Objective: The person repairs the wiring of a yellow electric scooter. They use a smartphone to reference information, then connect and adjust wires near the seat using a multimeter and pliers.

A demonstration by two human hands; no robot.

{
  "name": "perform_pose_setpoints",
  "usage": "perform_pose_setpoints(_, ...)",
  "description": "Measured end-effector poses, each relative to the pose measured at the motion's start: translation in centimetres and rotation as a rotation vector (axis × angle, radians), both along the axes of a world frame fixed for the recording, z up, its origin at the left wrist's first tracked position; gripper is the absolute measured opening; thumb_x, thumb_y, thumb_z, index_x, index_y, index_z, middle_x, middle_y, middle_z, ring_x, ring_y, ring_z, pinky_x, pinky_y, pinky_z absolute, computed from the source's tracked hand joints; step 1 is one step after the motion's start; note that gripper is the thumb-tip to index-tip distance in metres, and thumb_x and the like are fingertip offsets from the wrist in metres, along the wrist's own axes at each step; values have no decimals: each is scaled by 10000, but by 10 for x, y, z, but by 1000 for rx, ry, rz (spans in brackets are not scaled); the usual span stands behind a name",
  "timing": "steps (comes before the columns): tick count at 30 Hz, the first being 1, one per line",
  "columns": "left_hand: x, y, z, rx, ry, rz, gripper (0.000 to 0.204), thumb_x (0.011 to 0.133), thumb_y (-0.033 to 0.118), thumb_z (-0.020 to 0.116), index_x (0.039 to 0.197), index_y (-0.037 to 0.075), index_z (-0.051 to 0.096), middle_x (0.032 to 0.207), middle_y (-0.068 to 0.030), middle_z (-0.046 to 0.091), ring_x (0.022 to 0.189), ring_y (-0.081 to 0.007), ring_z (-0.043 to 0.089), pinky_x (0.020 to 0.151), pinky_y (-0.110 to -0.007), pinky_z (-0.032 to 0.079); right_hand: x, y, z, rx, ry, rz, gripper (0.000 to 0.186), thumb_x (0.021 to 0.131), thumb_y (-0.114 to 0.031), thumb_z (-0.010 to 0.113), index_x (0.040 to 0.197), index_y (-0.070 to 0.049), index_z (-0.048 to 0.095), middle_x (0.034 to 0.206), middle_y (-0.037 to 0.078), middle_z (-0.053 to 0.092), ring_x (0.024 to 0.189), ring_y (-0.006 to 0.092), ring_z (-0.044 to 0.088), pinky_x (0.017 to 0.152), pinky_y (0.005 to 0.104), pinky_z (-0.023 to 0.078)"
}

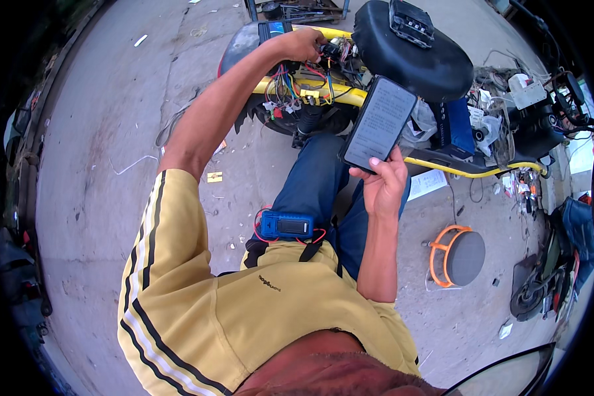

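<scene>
On the pale concrete floor (86,218): a person in a yellow shirt (284,284) faces a yellow-framed scooter (350,95), legs in dark blue trousers (310,173) pointing toward it, apparently to keep its open side within arm's reach.
Black seat (412,66): sits over the scooter, beside the bared wiring rather than across it, which seems to leave room for a hand; a black boxy device (411,23) rests on top, the cushion evidently serving as a shelf.
Orange-framed stool (465,257): on the floor to the person's right, well apart from both hands.
Coloured wiring (289,82): red, blue and yellow strands spill over the scooter's frame, just beside the left hand (305,45).
Phone (381,122): grasped at its lower end by the right hand (384,181), thumb over the near edge, its lit screen tilted toward the person, likely so that text and wiring share one line of sight.
Blue handheld device (287,226): lies on the lap with red leads around it, presumably parked there to spare a hand.
Black connector-like part (328,50): at the left hand's fingertips, among the wires; whether they pinch it or merely touch it, one cannot tell.
</scene>
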State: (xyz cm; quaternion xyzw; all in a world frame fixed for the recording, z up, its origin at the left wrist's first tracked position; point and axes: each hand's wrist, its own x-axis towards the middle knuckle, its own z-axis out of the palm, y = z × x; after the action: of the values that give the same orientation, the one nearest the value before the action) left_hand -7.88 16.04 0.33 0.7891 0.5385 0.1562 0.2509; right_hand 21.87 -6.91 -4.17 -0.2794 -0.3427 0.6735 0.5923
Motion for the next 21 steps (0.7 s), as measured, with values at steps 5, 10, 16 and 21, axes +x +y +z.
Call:
perform_pose_setpoints(5, 10, -8, 11, 71, 310, 134, 578, 889, 224, 723, 1431, 74, 589, 1184, -109, 760, 1132, -263, 706, 986, -377, 510, 2, -5, 2, 4, -5, 0, 499, 864, -9, 575, 1340, 74, 448, 1184, 207, 668, 968, 271, 743, 686, 368, 682)
perform_pose_setpoints(10, 7, -7, 7, 106, 389, 148, 569, 889, 297, 706, 1421, 118, 608, 1108, -76, 784, 1115, -237, 713, 1034, -394, 456, 3, -6, 0, 14, -16, -10, 513, 861, -11, 548, 1360, 69, 462, 1173, 212, 692, 944, 270, 755, 682, 355, 683)
perform_pose_setpoints(16, 3, -1, 1, 91, 358, 106, 556, 892, 274, 646, 1408, 72, 604, 966, -24, 801, 1053, -188, 729, 1047, -372, 427, 1, -7, 1, 8, 0, -11, 520, 860, -9, 549, 1366, 66, 458, 1177, 211, 693, 938, 273, 757, 680, 357, 685)
perform_pose_setpoints(21, 0, -1, 0, 92, 341, 104, 559, 873, 255, 632, 1397, 62, 602, 911, -10, 796, 1012, -179, 734, 1054, -379, 416, 3, -6, 0, -2, 31, 15, 503, 862, 10, 566, 1345, 72, 438, 1181, 208, 666, 958, 277, 745, 681, 375, 686)
